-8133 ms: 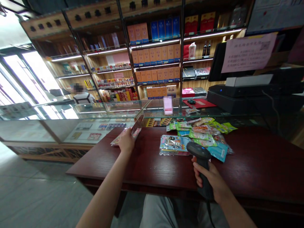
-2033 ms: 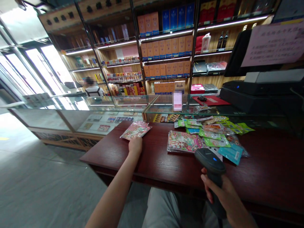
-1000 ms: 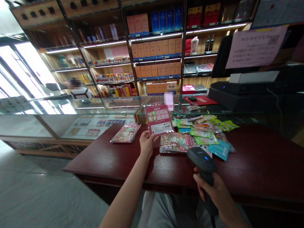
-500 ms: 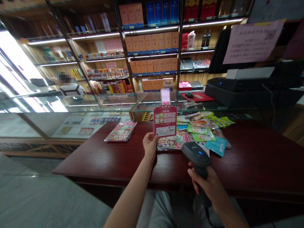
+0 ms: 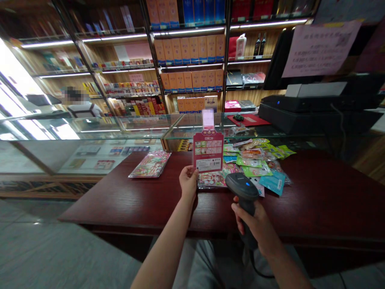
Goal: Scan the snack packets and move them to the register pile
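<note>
My left hand pinches the lower left corner of a pink packet and holds it upright, its back with a white barcode label facing me. My right hand is wrapped round the grip of a black barcode scanner with a blue light lit on its head, which sits just right of and below the packet. Under the packet lies a flat stack of similar colourful packets on the dark red wooden table. A separate small stack of packets lies to the left.
A heap of green, blue and orange snack sachets covers the table's far middle. Behind it runs a glass display counter with a black printer or till at right. Shelves of boxes fill the back wall. A person stands far left.
My left hand left the small stack at the left, picked a pink packet off the middle stack and raised it upright. The scanner moved up and left, closer to the packet.
</note>
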`<action>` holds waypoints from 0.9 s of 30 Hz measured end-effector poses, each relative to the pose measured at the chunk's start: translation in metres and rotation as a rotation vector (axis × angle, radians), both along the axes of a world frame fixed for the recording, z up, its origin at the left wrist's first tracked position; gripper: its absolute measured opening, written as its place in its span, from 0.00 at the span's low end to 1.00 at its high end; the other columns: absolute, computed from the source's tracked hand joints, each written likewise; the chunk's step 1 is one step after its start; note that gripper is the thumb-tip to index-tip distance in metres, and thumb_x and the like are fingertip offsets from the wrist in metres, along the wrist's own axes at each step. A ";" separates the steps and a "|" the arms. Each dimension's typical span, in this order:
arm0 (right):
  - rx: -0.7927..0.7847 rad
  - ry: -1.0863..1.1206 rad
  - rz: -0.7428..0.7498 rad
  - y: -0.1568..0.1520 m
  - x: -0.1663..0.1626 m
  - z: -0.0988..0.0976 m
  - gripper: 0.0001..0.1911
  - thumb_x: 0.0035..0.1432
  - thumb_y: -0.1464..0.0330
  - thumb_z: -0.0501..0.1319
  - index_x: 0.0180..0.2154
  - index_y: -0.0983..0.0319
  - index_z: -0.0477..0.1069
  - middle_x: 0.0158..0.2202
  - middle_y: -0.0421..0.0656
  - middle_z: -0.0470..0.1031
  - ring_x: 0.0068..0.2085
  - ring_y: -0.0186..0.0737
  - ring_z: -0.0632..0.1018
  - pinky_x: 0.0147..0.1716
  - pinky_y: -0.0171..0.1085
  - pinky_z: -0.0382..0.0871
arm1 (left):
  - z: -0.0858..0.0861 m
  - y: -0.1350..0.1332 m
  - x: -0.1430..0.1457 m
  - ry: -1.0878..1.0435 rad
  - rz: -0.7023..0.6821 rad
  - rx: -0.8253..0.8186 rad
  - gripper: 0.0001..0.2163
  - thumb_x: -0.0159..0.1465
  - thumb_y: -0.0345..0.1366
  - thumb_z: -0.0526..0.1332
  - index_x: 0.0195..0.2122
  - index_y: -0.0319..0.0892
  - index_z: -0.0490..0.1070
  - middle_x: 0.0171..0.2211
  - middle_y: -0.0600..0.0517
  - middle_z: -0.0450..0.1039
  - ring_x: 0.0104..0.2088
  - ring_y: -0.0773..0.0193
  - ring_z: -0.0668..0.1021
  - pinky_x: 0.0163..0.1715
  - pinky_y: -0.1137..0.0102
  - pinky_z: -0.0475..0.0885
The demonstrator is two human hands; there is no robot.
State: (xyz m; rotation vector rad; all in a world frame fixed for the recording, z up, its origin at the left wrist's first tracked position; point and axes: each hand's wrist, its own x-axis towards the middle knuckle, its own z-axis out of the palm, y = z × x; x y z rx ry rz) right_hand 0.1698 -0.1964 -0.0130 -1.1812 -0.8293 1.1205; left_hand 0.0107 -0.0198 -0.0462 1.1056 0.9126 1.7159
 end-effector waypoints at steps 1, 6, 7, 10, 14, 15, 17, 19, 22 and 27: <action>0.000 0.004 -0.003 0.000 0.000 0.000 0.24 0.44 0.53 0.71 0.37 0.62 0.68 0.14 0.31 0.66 0.12 0.30 0.65 0.10 0.28 0.58 | 0.000 0.000 0.000 -0.002 0.002 0.004 0.12 0.48 0.35 0.68 0.33 0.39 0.70 0.29 0.53 0.75 0.28 0.67 0.76 0.33 0.72 0.70; 0.033 -0.002 0.006 0.000 0.000 0.000 0.22 0.47 0.54 0.70 0.35 0.62 0.68 0.13 0.31 0.66 0.12 0.29 0.64 0.10 0.28 0.58 | 0.000 0.002 0.001 0.026 0.047 0.017 0.11 0.48 0.35 0.69 0.32 0.39 0.71 0.27 0.54 0.74 0.27 0.69 0.75 0.32 0.73 0.69; 0.038 -0.003 0.009 0.000 0.000 0.000 0.21 0.47 0.54 0.69 0.35 0.62 0.68 0.13 0.31 0.66 0.12 0.29 0.64 0.10 0.28 0.58 | 0.000 0.002 0.001 0.032 0.054 0.015 0.11 0.48 0.35 0.68 0.31 0.39 0.72 0.27 0.54 0.74 0.27 0.69 0.74 0.32 0.73 0.69; 0.042 0.008 0.019 0.000 0.001 0.000 0.22 0.47 0.54 0.69 0.35 0.62 0.67 0.13 0.30 0.66 0.12 0.29 0.64 0.10 0.28 0.58 | 0.001 0.002 0.001 0.036 0.061 0.006 0.11 0.48 0.36 0.69 0.31 0.39 0.72 0.27 0.53 0.75 0.28 0.68 0.75 0.32 0.73 0.69; 0.020 0.013 0.015 0.000 0.002 -0.001 0.22 0.47 0.54 0.69 0.36 0.62 0.67 0.14 0.30 0.66 0.12 0.28 0.65 0.11 0.27 0.59 | 0.002 0.001 0.000 0.018 0.035 -0.011 0.14 0.47 0.36 0.70 0.33 0.39 0.71 0.27 0.53 0.75 0.27 0.68 0.75 0.31 0.72 0.70; 0.015 0.015 0.014 0.000 0.002 -0.001 0.22 0.47 0.54 0.70 0.36 0.62 0.66 0.13 0.30 0.66 0.12 0.28 0.65 0.10 0.27 0.59 | 0.002 0.001 0.000 0.014 0.025 -0.014 0.14 0.47 0.37 0.70 0.33 0.39 0.71 0.27 0.53 0.75 0.27 0.67 0.75 0.31 0.72 0.70; 0.005 0.022 0.013 -0.001 0.003 -0.002 0.23 0.47 0.54 0.70 0.36 0.62 0.66 0.13 0.30 0.66 0.12 0.28 0.65 0.10 0.26 0.59 | 0.002 0.000 0.000 0.010 0.015 -0.017 0.15 0.47 0.37 0.70 0.34 0.39 0.71 0.28 0.53 0.75 0.28 0.67 0.76 0.31 0.72 0.70; 0.006 0.029 0.012 -0.002 0.003 -0.002 0.23 0.46 0.54 0.70 0.36 0.62 0.66 0.13 0.30 0.66 0.12 0.28 0.65 0.10 0.26 0.59 | 0.003 0.000 -0.001 0.011 0.020 -0.019 0.15 0.47 0.37 0.70 0.34 0.39 0.71 0.28 0.53 0.75 0.28 0.67 0.76 0.32 0.72 0.70; 0.022 0.027 0.001 -0.004 0.004 -0.002 0.24 0.46 0.53 0.70 0.37 0.62 0.67 0.13 0.30 0.66 0.12 0.28 0.65 0.10 0.27 0.59 | 0.003 0.000 -0.001 0.013 0.028 -0.019 0.15 0.47 0.37 0.70 0.34 0.39 0.71 0.29 0.52 0.76 0.29 0.67 0.77 0.33 0.71 0.71; 0.034 0.009 -0.009 -0.010 0.005 -0.003 0.23 0.47 0.54 0.69 0.38 0.63 0.68 0.13 0.31 0.66 0.12 0.28 0.64 0.11 0.27 0.59 | 0.003 0.001 -0.002 -0.019 0.013 -0.014 0.14 0.47 0.35 0.70 0.34 0.39 0.72 0.30 0.51 0.77 0.29 0.66 0.77 0.34 0.71 0.71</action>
